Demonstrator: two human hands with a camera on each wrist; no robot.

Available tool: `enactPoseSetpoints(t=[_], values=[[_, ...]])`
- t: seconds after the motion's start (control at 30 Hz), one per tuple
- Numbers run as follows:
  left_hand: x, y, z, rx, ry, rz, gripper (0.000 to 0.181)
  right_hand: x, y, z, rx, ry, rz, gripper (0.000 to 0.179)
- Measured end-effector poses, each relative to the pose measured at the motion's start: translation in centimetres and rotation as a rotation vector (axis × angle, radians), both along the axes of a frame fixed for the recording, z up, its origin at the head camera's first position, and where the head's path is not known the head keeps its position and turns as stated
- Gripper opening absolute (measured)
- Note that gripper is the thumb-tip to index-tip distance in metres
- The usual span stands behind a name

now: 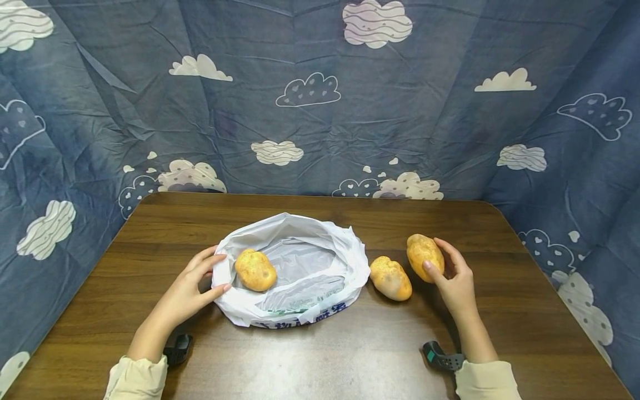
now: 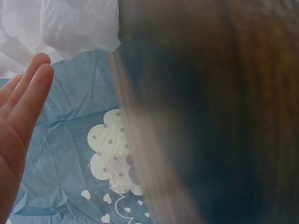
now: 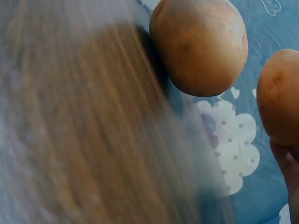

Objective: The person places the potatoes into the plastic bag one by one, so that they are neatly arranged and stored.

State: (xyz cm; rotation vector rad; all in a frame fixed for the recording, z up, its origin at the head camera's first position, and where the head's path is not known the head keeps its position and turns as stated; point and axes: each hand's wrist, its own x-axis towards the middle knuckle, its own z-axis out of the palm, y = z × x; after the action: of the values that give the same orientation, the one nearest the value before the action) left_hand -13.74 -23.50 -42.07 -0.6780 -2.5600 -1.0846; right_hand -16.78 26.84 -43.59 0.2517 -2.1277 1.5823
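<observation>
A white plastic bag [image 1: 356, 272] with dark blue print sits on the table with its mouth spread wide. Inside it, at the left, lies a yellow-brown potato [image 1: 255, 270]. My left hand [image 1: 186, 290] touches the bag's left rim, fingers fairly straight, as the left wrist view also shows. Just right of the bag, a second potato [image 1: 391, 279] lies on the wood. Beyond that one, my right hand [image 1: 456, 282] grips a third potato [image 1: 424, 256] between thumb and fingers. The right wrist view shows this held potato [image 3: 280, 100] at its right edge.
The brown wooden table [image 1: 320, 361] reaches back to a blue curtain [image 1: 320, 133] with cloud patterns, which also hangs along both sides. Dark wrist devices sit at the left wrist [image 1: 178, 350] and the right wrist [image 1: 442, 356].
</observation>
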Motion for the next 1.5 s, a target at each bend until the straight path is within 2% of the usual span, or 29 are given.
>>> enactPoseSetpoints(t=[0.23,0.47,0.6,0.83,1.03,1.33,1.5], values=[[0.0,0.0,0.1,0.016,-0.010,-0.007,0.057,0.2,-0.6,0.7,0.003,0.065,0.035,0.054],[0.0,0.0,0.1,0.019,-0.008,-0.008,0.056,1.3,-2.4,3.2,0.018,0.067,0.044,0.053],[0.0,0.1,0.2,0.019,-0.005,-0.009,0.056,1.5,-3.1,3.8,-0.003,0.065,0.070,0.053],[0.0,0.1,0.2,0.024,-0.003,-0.009,0.056,1.2,-4.0,4.0,-0.053,0.115,0.145,0.053],[0.0,0.2,0.0,0.024,0.005,-0.014,0.059,1.1,-5.1,4.5,-0.018,0.132,0.174,0.054],[0.1,0.2,0.1,0.028,-0.006,-0.012,0.057,1.1,-6.4,4.5,0.052,0.105,0.184,0.054],[0.0,0.2,0.1,0.028,0.010,-0.013,0.057,0.9,-7.2,4.4,0.068,0.133,0.211,0.054]])
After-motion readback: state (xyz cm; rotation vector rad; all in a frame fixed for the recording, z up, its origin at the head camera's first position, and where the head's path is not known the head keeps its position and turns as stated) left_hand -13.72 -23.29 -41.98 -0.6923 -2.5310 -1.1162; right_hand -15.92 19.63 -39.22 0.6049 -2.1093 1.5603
